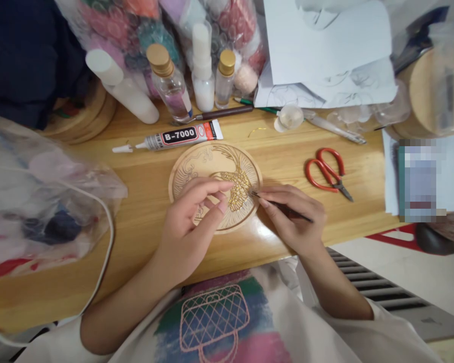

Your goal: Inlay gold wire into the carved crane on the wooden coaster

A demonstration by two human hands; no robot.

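Observation:
A round wooden plaque (192, 166) with an engraved pattern lies on the table, gold wire filling part of its middle and right. My left hand (194, 217) is over the plaque's lower left, its thumb and fingers curved and apart, with nothing seen between them. Beside the plaque's right edge, my right hand (293, 214) is closed on dark tweezers (283, 207), whose tips point left at the gold pattern. Whether the tips hold anything is too small to tell. Above the plaque lies a B-7000 glue tube (179, 136), its cap (122, 149) off beside the nozzle.
Red-handled cutters (329, 171) lie right of my right hand. Small bottles (203, 85), a dark-handled tool (227, 112) and papers (329, 50) line the back. A plastic bag (49, 201) and white cable (109, 237) are at left. A short gold wire (258, 131) lies behind the plaque.

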